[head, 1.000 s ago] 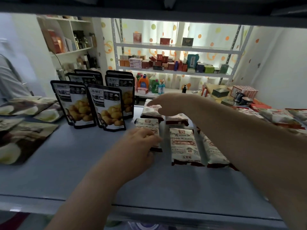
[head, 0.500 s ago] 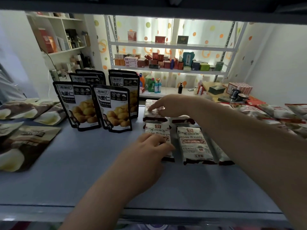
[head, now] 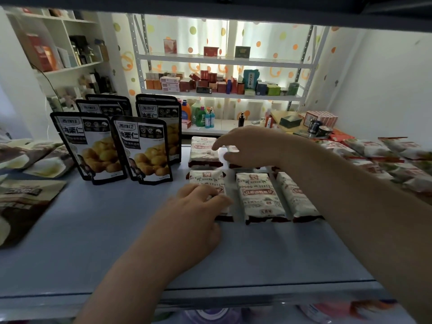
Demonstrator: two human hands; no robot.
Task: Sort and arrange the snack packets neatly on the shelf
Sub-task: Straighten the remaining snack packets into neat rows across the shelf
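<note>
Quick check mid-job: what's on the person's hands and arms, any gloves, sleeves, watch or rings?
Nothing worn that shows. The left hand and right hand are bare, with no gloves and no rings that I can see. The left forearm and right forearm are bare to the frame edges: no sleeve, watch or band in view.
</note>
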